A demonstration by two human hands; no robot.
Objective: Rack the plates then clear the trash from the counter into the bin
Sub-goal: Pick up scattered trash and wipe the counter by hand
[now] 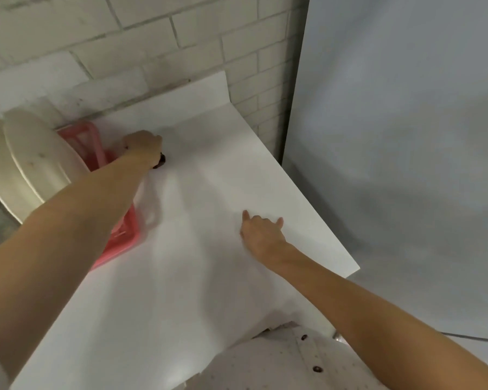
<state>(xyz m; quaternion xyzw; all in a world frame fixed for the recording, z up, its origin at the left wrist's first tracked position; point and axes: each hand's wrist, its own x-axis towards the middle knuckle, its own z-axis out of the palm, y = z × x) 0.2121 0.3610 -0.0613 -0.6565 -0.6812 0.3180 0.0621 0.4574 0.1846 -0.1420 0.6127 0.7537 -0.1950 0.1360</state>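
A white brick wall [141,38] is running along the back, showing grey smudges low down. A pale grey panel [406,136] is standing at the right, meeting the wall at a dark seam. A white dotted shirt [279,364] with dark buttons [317,369] is filling the bottom edge.

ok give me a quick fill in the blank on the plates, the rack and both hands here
1. Two plates stand upright in a rack coloured ___.
2. The left hand closes over a small dark object right beside the ___.
3. The right hand rests on the white ___.

Missing words: pink; rack; counter
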